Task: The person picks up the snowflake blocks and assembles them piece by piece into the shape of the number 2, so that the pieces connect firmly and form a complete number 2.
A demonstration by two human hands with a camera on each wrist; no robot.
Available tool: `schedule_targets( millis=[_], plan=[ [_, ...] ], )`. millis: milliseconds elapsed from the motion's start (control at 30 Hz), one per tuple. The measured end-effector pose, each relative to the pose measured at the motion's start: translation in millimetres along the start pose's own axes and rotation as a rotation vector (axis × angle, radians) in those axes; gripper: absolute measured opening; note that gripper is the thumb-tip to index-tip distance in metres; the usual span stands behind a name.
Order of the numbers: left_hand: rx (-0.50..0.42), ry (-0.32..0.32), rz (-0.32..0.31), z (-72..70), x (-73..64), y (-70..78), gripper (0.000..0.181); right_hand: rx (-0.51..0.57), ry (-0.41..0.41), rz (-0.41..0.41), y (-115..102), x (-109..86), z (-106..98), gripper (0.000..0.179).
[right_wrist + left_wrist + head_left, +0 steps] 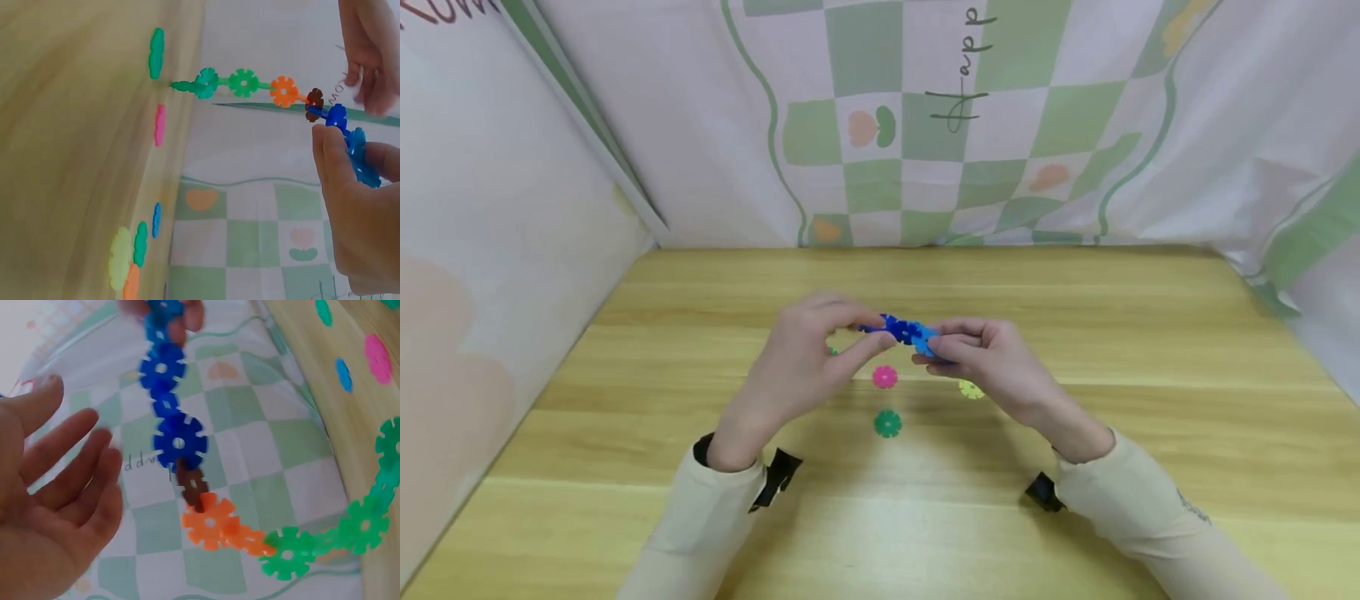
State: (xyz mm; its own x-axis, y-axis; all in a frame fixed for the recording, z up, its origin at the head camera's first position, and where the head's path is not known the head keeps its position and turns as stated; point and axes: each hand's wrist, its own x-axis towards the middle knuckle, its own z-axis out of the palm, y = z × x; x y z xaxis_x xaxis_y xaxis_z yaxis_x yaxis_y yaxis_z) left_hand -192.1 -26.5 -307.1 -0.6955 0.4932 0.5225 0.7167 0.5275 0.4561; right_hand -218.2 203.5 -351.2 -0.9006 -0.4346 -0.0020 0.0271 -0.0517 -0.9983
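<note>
Cream sleeves (700, 512) lead to a parted left grip (797, 354) and right grip (988, 354) pinching linked, notched plastic discs (897, 331).

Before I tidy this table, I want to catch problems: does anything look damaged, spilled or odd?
Nothing looks spilled or broken: the chain runs unbroken from the right hand, and loose discs lie on the table. Only the black piece by the left cuff looks odd, its outline ragged; I cannot tell what it is.
</note>
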Motion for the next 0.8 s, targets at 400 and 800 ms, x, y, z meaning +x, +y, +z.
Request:
schedule_targets(
  millis=[400, 800],
  plan=[
    [-0.864, -0.166, -0.666, 49.3, 3.1, -33.3, 0.055, 0.131, 0.037, 0.017, 2, 1.3, -3, 0.029],
    [-1.187, 0.174, -0.592, 46.8, 7.4, -29.5, 0.027, 0.306, -0.008, 0.065, 3, 1.8, 4, 0.019]
  ],
)
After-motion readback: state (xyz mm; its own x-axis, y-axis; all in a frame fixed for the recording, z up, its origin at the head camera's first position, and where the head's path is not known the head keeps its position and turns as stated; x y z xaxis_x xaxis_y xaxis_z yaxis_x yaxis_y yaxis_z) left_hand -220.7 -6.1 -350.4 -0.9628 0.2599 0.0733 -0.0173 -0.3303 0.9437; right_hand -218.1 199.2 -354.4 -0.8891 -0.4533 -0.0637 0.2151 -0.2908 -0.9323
